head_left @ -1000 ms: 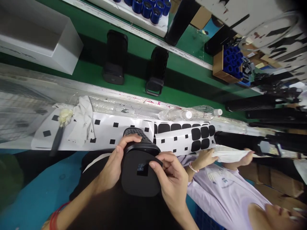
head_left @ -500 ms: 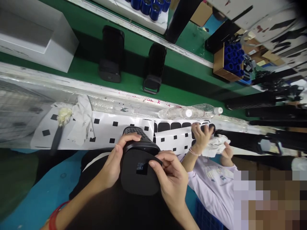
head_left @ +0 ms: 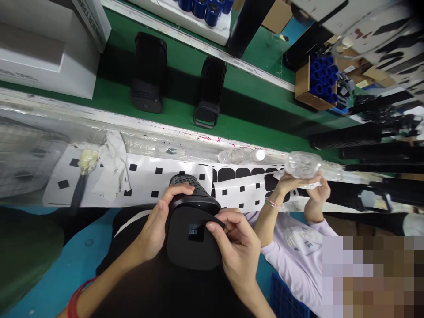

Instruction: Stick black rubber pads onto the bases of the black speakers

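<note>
A black device (head_left: 188, 201) with a perforated side lies in front of me, its flat end turned toward the camera. Over that end is a thin black pad (head_left: 194, 256) with a small square opening that shows a label. My left hand (head_left: 154, 225) is wrapped round the left side of the device, fingers on its top edge. With thumb and fingers, my right hand (head_left: 236, 243) pinches the upper right corner of the pad, which is lifted a little from the end.
White sheets (head_left: 145, 179) with black pads, a brush (head_left: 81, 185) and a crumpled cloth (head_left: 114, 163) lie beyond my hands. A clear bottle (head_left: 238, 155) lies near the green conveyor (head_left: 182, 92), which carries two black devices and a white box (head_left: 79, 57). A co-worker (head_left: 288, 247) holds another bottle at right.
The co-worker has picked up one clear bottle with a cloth. On the conveyor, the black devices and white box have shifted slightly left. My hands look the same.
</note>
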Tool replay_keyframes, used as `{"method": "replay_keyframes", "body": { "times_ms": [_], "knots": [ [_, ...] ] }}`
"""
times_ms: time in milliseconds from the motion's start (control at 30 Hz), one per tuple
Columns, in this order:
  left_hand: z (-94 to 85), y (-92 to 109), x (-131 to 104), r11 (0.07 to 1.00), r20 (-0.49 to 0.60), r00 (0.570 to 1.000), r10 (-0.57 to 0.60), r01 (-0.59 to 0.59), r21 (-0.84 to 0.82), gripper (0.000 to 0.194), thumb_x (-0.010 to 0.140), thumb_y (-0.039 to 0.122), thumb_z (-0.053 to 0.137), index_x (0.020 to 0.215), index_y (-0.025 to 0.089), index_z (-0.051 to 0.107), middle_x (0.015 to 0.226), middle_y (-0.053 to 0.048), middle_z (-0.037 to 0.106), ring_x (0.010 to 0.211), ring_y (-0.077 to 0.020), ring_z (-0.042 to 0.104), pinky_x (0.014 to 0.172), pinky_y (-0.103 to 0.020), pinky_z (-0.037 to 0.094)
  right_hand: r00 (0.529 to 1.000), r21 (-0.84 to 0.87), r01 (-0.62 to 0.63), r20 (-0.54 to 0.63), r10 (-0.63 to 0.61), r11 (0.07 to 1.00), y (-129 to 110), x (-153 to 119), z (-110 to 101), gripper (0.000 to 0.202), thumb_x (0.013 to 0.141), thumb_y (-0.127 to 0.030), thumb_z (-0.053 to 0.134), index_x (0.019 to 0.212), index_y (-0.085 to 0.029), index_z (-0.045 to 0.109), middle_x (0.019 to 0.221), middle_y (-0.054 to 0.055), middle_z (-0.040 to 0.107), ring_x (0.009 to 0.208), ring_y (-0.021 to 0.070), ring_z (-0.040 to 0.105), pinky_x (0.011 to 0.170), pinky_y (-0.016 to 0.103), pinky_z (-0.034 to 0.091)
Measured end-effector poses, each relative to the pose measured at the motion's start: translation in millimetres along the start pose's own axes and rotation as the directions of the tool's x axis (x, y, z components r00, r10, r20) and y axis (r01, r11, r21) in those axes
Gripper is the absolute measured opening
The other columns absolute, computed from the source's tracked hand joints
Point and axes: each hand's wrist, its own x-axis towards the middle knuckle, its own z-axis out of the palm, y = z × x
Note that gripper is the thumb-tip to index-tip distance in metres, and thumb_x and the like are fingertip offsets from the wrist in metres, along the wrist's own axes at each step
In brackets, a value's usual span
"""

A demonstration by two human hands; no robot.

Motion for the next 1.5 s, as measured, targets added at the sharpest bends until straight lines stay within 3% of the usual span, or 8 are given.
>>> {"method": "replay_keyframes", "body": {
  "times_ms": [533,767,1033,1100,1167,1233,1300,1500],
  "knots": [
    [-4.4,1.1,0.8,0.999,0.072,0.997,0.031,-0.033,0.04,0.049,0.101,0.062,0.029,0.126,0.034,0.06,0.134,-0.002,0.055,0.141,-0.025,0.04,0.118,-0.032,0.031,0.999,-0.095,0.028,0.032,-0.025,0.995,0.6,1.4,1.7,0.014,0.089,-0.015,0.072,0.089,-0.026,0.064,0.077,-0.006,0.06,0.061,0.0065,0.052,0.056,0.016,0.044],
    [-2.6,4.7,0.9,0.994,0.03,0.999,-0.015,0.012,0.105,0.023,0.103,0.037,0.047,0.122,0.038,0.061,0.133,0.003,0.057,0.139,-0.0199,0.044,0.116,-0.026,0.032,0.991,-0.202,0.127,0.077,-0.114,0.971,-6.9,9.4,-3.8,0.008,0.09,-0.015,0.07,0.092,-0.022,0.066,0.077,-0.004,0.063,0.061,0.0061,0.057,0.055,0.014,0.049],
    [-5.5,9.4,-0.2,0.995,0.009,0.999,-0.054,0.053,0.084,0.022,0.101,0.038,0.05,0.118,0.038,0.064,0.132,0.005,0.06,0.139,-0.0173,0.045,0.113,-0.021,0.035,0.918,-0.532,0.388,0.157,-0.363,0.752,-16.9,7.1,-35.1,0.027,0.094,-0.01,0.065,0.118,-0.018,0.073,0.105,0.008,0.069,0.078,0.0114,0.069,0.065,0.02,0.057],
    [-6.1,10.2,-1.1,0.995,-0.01,0.998,-0.067,0.067,0.071,0.021,0.1,0.04,0.051,0.116,0.038,0.064,0.132,0.006,0.061,0.137,-0.0171,0.048,0.11,-0.02,0.038,0.927,-0.612,0.321,0.045,-0.373,0.723,-11.1,9.4,-46.6,0.038,0.095,-0.013,0.064,0.13,-0.025,0.069,0.108,0.008,0.065,0.078,0.0132,0.066,0.062,0.024,0.056],
    [-6.5,10.5,-1.5,0.994,-0.03,0.997,-0.075,0.077,0.075,0.021,0.099,0.041,0.052,0.115,0.037,0.065,0.131,0.005,0.062,0.136,-0.0177,0.049,0.108,-0.02,0.039,0.96,-0.542,0.228,-0.014,-0.279,0.809,-3.0,14.1,-51.0,0.04,0.099,-0.021,0.06,0.137,-0.033,0.064,0.111,0.007,0.064,0.092,0.0173,0.067,0.071,0.028,0.059],
    [-6.3,11.3,-0.5,0.992,-0.029,0.996,-0.084,0.086,0.089,0.021,0.098,0.042,0.054,0.115,0.037,0.065,0.131,0.004,0.063,0.137,-0.0194,0.048,0.109,-0.022,0.038,0.992,-0.342,0.116,0.084,-0.093,0.933,5.2,19.3,-44.8,0.038,0.103,-0.032,0.053,0.14,-0.038,0.06,0.131,0.006,0.063,0.12,0.0209,0.063,0.096,0.036,0.057],
    [-4.8,13.5,2.3,0.992,-0.006,0.997,-0.083,0.083,0.097,0.022,0.099,0.044,0.053,0.116,0.037,0.065,0.131,0.003,0.062,0.138,-0.0207,0.047,0.11,-0.023,0.037,0.969,-0.131,-0.038,0.236,0.069,0.991,10.9,23.3,-30.4,0.037,0.105,-0.043,0.047,0.14,-0.04,0.06,0.149,0.002,0.057,0.141,0.0205,0.049,0.116,0.039,0.046],
    [5.5,25.9,13.8,0.986,-0.024,0.997,-0.071,0.074,0.148,0.025,0.1,0.044,0.051,0.109,0.035,0.073,0.123,0.002,0.066,0.124,-0.0199,0.057,0.105,-0.025,0.041,0.932,0.148,-0.301,0.257,0.257,0.942,8.8,25.2,4.7,0.039,0.103,-0.053,0.048,0.131,-0.034,0.068,0.141,-0.002,0.066,0.138,0.0172,0.055,0.119,0.032,0.042]
  ]
}}
